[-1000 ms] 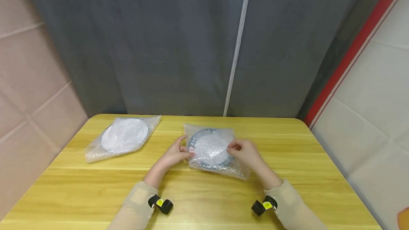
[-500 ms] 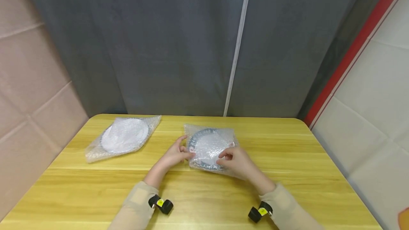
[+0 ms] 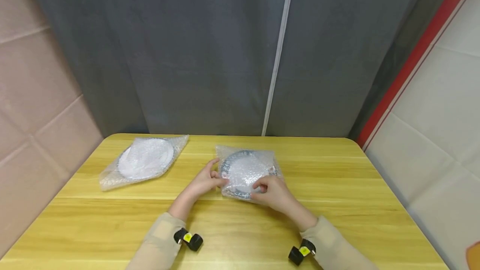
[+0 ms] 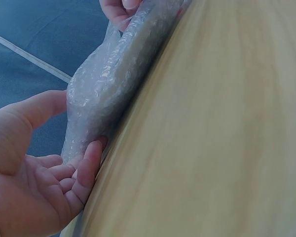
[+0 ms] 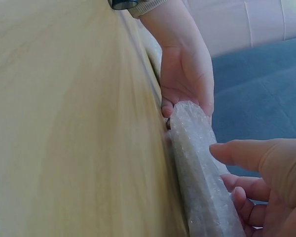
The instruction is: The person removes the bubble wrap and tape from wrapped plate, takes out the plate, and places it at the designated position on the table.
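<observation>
A plate in bubble wrap (image 3: 245, 168), round and white with a dark patterned rim, lies at the middle of the table. At its left edge, my left hand (image 3: 204, 180) grips the wrap, thumb on top and fingers low along the side. My right hand (image 3: 273, 193) is at the front right of the plate, its thumb and bent index finger pinching the bubble wrap (image 5: 200, 173). In the left wrist view the film rises toward the right hand's fingertips (image 4: 122, 22). Part of the plate's front right is hidden behind the right hand.
A second bubble-wrapped plate (image 3: 146, 159) lies at the left back of the wooden table (image 3: 232, 236). A dark grey curtain (image 3: 202, 53) hangs behind the table's far edge, with pale panels on both sides.
My right hand has moved left and toward me along the wrapped plate, from its right side to its front right. The left hand and the plate have stayed put.
</observation>
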Action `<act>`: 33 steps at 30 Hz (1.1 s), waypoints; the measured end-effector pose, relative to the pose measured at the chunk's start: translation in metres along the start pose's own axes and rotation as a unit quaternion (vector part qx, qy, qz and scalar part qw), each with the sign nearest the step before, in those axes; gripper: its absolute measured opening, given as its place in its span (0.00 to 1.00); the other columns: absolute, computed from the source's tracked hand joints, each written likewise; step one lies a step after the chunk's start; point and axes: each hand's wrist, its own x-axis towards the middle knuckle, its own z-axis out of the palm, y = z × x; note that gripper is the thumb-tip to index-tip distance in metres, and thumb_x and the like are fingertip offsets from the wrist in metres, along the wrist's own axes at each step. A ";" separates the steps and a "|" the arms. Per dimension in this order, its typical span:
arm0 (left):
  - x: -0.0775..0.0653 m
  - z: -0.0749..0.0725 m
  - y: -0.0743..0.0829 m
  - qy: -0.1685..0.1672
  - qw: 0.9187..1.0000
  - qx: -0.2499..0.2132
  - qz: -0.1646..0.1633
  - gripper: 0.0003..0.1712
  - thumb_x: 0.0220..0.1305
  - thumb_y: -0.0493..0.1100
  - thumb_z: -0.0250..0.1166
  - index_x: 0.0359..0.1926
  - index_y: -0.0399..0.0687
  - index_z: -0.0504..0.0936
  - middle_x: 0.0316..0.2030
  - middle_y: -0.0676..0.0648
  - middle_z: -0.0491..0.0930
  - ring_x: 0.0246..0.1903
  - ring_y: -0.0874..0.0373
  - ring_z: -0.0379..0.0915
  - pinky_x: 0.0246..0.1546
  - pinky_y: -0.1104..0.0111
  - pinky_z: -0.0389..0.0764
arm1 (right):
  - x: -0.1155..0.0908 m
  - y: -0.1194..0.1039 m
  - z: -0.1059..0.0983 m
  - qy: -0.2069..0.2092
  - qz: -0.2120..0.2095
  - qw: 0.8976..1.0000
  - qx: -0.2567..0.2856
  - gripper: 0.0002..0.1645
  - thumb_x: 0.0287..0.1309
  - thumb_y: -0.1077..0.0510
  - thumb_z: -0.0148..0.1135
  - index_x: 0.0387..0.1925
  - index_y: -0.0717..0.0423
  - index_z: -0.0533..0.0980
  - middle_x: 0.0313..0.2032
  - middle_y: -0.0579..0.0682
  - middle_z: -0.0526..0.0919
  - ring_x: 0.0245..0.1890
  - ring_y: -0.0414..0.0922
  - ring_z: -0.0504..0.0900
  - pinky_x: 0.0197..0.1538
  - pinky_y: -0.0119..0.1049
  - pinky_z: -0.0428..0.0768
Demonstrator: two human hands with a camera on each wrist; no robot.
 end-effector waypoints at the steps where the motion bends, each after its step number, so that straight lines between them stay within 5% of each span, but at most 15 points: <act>1: 0.000 0.000 0.000 0.001 1.000 0.002 0.000 0.53 0.54 0.35 0.70 0.74 0.40 0.46 0.23 0.47 0.76 0.25 0.55 0.74 0.25 0.69 0.74 | 0.000 0.000 0.001 0.001 -0.002 1.000 -0.003 0.11 0.44 0.51 0.75 0.31 0.49 0.84 0.20 0.37 0.71 0.26 0.40 0.68 0.42 0.41 0.63; 33: 0.001 0.001 -0.001 0.011 1.000 0.017 -0.007 0.53 0.54 0.36 0.70 0.74 0.41 0.48 0.23 0.48 0.74 0.23 0.56 0.70 0.25 0.69 0.72 | -0.001 -0.004 0.005 -0.013 0.023 1.000 0.004 0.16 0.40 0.59 0.77 0.23 0.48 0.73 0.21 0.39 0.72 0.27 0.39 0.69 0.51 0.49 0.58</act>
